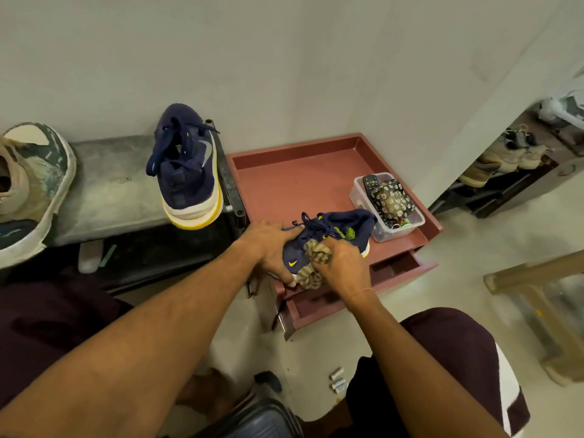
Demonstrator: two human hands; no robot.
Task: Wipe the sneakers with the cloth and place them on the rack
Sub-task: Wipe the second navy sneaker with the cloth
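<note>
A navy sneaker (344,227) with yellow logo and white sole lies on the front of a reddish-brown cabinet top (284,181). My left hand (268,248) grips its toe end, fingers curled over the upper and thumb at the sole. My right hand (343,263) holds a bunched striped beige cloth (311,270) against the sneaker's side. The matching navy sneaker (186,165) with yellow-white sole stands on the grey top shelf of the rack (117,188), at its right end, heel toward me.
A worn beige and green shoe (28,184) sits at the rack's left end. A clear plastic box (388,207) with a remote and patterned pouch stands on the cabinet's right side. The cabinet drawer (363,289) is pulled partly open. More shoes (505,153) sit on a far shelf.
</note>
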